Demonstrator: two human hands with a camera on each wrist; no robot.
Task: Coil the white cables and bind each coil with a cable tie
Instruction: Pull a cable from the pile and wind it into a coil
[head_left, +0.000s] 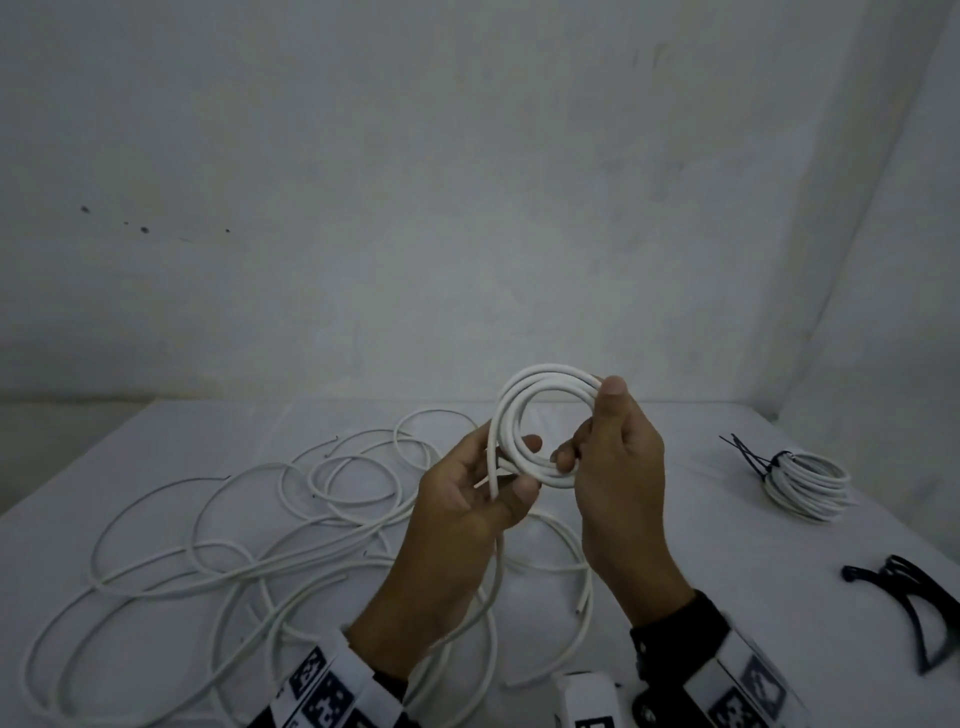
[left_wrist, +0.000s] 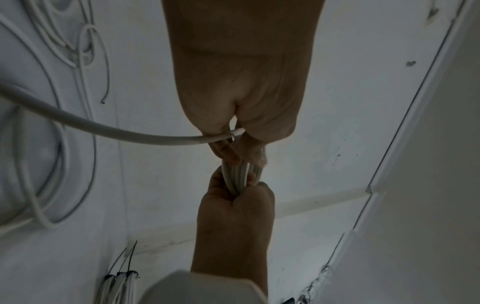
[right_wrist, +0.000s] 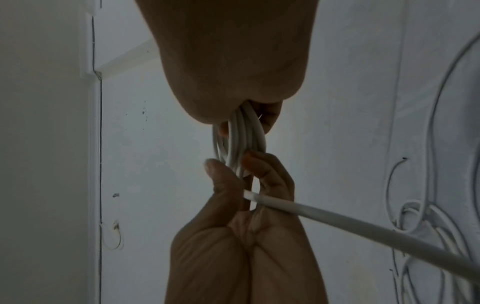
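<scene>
**Open desk at 12 o'clock, clutter on both flanks**

Loose white cables (head_left: 291, 525) sprawl over the desk (head_left: 675, 431) from 7 to 11 o'clock of the hands. A bound coil (head_left: 810, 483) sits at 3 o'clock, black cable ties (head_left: 914, 603) at 4. Bare desk lies at 12 to 2 o'clock.
</scene>
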